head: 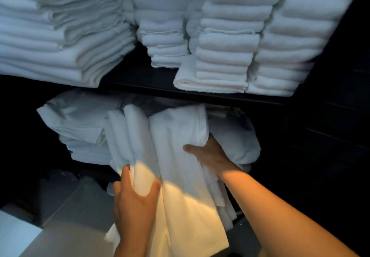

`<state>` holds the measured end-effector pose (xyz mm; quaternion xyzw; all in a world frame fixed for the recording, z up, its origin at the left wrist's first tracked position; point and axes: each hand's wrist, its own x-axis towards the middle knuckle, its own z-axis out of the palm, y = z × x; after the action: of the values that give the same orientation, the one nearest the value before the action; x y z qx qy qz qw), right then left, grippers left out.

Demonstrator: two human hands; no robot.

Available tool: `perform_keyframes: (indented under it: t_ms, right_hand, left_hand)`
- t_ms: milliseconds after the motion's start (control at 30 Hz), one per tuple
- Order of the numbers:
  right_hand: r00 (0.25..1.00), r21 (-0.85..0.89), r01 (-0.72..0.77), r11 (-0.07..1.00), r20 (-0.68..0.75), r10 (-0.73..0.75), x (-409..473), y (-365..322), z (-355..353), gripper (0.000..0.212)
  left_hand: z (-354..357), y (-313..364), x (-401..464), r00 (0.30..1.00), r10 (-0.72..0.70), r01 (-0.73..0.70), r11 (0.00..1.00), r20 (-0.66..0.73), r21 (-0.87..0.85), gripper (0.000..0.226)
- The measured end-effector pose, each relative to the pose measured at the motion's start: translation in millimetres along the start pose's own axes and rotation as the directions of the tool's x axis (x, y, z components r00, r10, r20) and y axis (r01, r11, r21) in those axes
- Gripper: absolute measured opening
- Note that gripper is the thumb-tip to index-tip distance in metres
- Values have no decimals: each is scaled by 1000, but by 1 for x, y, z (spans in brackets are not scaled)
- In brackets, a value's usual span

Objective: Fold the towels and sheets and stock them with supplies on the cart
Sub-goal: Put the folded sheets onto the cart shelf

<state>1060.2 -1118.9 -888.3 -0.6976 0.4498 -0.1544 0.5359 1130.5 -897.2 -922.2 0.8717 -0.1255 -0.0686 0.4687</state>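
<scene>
1. While the bundle of folded white sheets [176,156] is only part of the way under the dark shelf [200,94], the head view shows both hands on it, so the step in hand looks to be sliding it into the lower compartment of the cart.
2. The left hand [134,202] grips the near left fold: its thumb lies on the right of that fold and its fingers curl round the left of it, pinching the cloth between them. The loose tail of the bundle hangs below this hand.
3. The right hand [210,154] holds the bundle's right edge, thumb laid flat on top and pointing left, the fingers tucked beneath the cloth and hidden, so I cannot tell how far they are spread.
4. Just beyond the left fingers sits a slumped pile of sheets [80,124], touching the bundle; beyond the right fingers lies more rumpled linen [238,136], dim and hard to read.
5. Above both hands, on top of the shelf, stand stacks of folded towels [226,42], well apart from the fingers.
6. To do this well, I judge:
   - push with the right palm low and level, so the layers go in together and do not shear;
   - keep the left pinch firm until the folds butt against the neighbouring pile, then let go;
   - gather the hanging tail up first, or it will likely drag out and undo the fold;
   - keep the top layer clear of the shelf edge.
</scene>
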Motion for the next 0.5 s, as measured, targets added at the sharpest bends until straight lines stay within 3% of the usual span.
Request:
perform_keyframes:
  t_ms: [167,300,367,433,500]
  right_hand:
    - [972,146,99,984,-227,-64,9,-25,-8,53]
    - [898,241,75,968,-438,39,21,-36,-57,57]
    - [892,223,1,975,-440,100,31,-38,-70,52]
    - [919,105,-108,989,-368,139,37,-34,-74,44]
    - [940,27,-141,990,-311,143,34,-24,-73,57]
  left_hand:
    - [-7,27,12,996,83,-86,991,-35,-103,85]
    - [7,65,43,975,221,-218,965,-2,-147,91]
    - [26,81,69,969,238,-226,963,72,-147,89]
    - [38,85,96,972,166,-161,986,167,-40,87]
    - [44,73,117,967,94,-98,995,237,6,78]
